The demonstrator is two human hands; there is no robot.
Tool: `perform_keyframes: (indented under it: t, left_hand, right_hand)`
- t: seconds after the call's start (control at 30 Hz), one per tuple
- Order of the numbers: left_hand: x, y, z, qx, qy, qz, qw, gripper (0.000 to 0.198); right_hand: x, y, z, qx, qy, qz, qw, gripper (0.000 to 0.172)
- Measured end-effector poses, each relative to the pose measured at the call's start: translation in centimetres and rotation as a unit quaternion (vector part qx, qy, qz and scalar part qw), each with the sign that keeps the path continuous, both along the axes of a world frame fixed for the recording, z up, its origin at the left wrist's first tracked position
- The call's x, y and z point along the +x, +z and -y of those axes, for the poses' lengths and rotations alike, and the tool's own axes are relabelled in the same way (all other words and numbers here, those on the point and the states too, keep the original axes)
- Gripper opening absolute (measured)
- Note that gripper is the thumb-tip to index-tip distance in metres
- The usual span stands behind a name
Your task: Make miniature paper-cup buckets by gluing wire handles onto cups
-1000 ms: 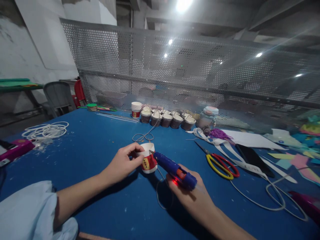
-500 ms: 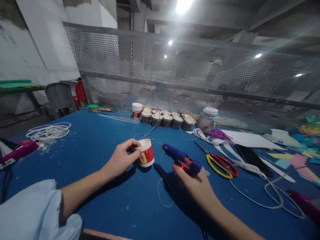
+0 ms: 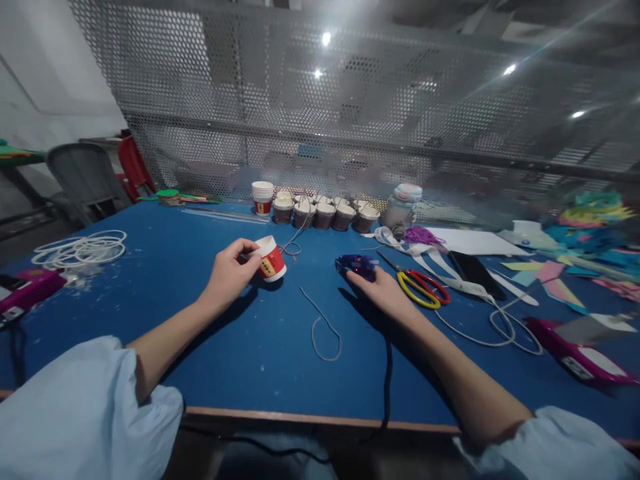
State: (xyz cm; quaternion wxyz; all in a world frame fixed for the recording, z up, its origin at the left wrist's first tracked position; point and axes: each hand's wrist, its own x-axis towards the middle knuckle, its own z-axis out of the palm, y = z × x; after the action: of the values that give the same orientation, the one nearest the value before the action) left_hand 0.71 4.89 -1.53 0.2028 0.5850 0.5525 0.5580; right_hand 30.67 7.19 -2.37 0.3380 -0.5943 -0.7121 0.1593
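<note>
A red and white paper cup (image 3: 271, 260) is pinched at its rim by my left hand (image 3: 233, 273), tilted just above the blue table (image 3: 240, 347). On the right, my right hand (image 3: 383, 291) is wrapped round a dark blue glue gun (image 3: 359, 265) with a small red light. The gun's black cable (image 3: 387, 380) runs over the table's front edge. Between my hands lies a loose grey cord (image 3: 327, 325), curled at its near end. Another thin cord (image 3: 293, 249) lies behind the cup.
Several cord-wrapped cups (image 3: 325, 215) and a cup stack (image 3: 263, 199) stand at the back. Scissors (image 3: 423, 288), white ribbon (image 3: 450, 272), a phone (image 3: 475, 273) and purple yarn (image 3: 423, 235) lie right. White cord (image 3: 83, 248) is coiled left.
The glue gun has swung away from the cup and lowered toward the table with my right hand. The cup has tilted further in my left hand. The view has dipped downward.
</note>
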Motion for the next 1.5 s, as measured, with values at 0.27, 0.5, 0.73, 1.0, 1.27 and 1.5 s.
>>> perform_keyframes:
  t: [0.27, 0.5, 0.73, 1.0, 1.27, 1.5]
  left_hand:
    - [0.5, 0.1, 0.5, -0.013, -0.025, -0.027, 0.999, 0.014]
    - [0.5, -0.2, 0.6, -0.010, -0.036, -0.062, 0.997, 0.010]
    - [0.9, 0.1, 0.9, -0.015, -0.062, -0.052, 0.997, 0.013]
    - [1.8, 0.6, 2.1, -0.057, -0.106, -0.013, 0.993, 0.017]
    - [2.4, 0.6, 2.8, -0.046, -0.128, -0.026, 0.990, 0.015]
    - [2.8, 0.7, 3.3, -0.037, -0.146, -0.039, 0.988, 0.014]
  right_hand:
    - [-2.3, 3.8, 5.4, 0.137, 0.048, 0.009, 0.989, 0.019]
    - [-8.8, 0.9, 2.0, -0.047, 0.149, 0.191, 0.969, 0.012]
    - [-8.8, 0.4, 0.6, -0.069, 0.178, 0.078, 0.979, 0.011]
    - [-8.3, 2.2, 2.2, -0.145, 0.226, -0.249, 0.931, 0.008]
    - [-8.9, 2.8, 4.0, -0.018, 0.228, -0.227, 0.947, 0.011]
    - [-9.3, 2.0, 4.3, 0.109, 0.219, -0.177, 0.953, 0.011]
